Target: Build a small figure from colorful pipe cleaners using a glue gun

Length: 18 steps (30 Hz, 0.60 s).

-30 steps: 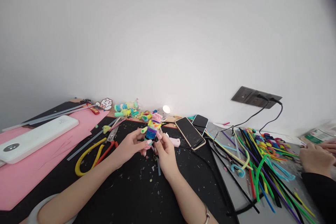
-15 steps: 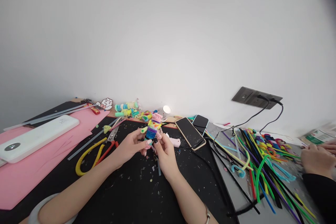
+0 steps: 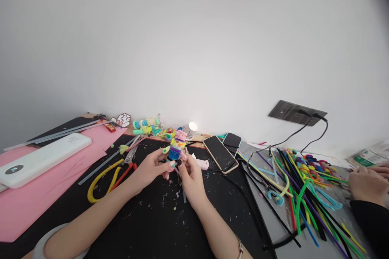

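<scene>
Between my two hands is a small fuzzy pipe-cleaner figure [image 3: 177, 144], banded in pink, yellow with orange spots, purple, blue and teal. My left hand [image 3: 156, 166] pinches its lower left side with thumb and fingers. From the right, my right hand [image 3: 191, 170] grips the lower right side, its dark-nailed thumb close to my left thumb. The figure's bottom end is partly hidden by my fingers. Behind it lies a white-pink tool [image 3: 201, 163], partly covered by my right hand; I cannot make out its kind. Scissors [image 3: 115, 174] with yellow and red handles lie left of my hands.
Left is a white power bank [image 3: 45, 161] on pink sheets [image 3: 33, 210]. Two phones [image 3: 220, 153] [image 3: 232, 144] lie behind my right hand. Pipe cleaners [image 3: 304, 198] spread over the grey surface at right, near another person's hand [image 3: 367, 186]. Cables run to a wall socket [image 3: 297, 112].
The figure has tipped slightly to the left and down in my fingers. Both hands keep their hold and have hardly moved.
</scene>
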Each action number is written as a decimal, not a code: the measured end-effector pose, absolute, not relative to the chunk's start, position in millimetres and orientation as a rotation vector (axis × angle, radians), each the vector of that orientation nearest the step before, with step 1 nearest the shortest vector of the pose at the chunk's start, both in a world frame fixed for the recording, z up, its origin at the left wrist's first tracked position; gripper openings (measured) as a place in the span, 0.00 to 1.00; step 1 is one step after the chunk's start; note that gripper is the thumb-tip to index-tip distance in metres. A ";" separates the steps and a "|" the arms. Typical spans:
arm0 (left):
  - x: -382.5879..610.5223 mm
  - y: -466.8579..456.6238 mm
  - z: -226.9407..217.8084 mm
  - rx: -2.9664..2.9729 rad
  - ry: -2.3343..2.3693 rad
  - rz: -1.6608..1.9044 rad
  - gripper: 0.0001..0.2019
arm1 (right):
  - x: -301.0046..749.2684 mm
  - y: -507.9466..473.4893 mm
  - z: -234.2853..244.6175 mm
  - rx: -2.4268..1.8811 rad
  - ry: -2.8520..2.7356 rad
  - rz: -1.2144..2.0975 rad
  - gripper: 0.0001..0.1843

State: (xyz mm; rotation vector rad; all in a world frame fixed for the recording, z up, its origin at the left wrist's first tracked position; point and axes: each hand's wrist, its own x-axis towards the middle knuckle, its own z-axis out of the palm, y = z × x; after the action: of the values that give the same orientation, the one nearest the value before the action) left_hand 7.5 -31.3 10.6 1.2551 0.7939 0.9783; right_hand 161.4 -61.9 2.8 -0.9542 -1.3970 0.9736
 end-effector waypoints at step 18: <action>5.8 -28.7 5.8 1.311 0.810 1.056 0.14 | 165.2 -69.2 9.7 -1.071 -1.753 0.294 0.10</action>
State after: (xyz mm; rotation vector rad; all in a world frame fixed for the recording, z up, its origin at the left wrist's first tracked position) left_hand 5.8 -28.7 5.8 1.3111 0.8105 1.0563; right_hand 165.2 -69.2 9.7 -1.0707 -1.7534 0.2937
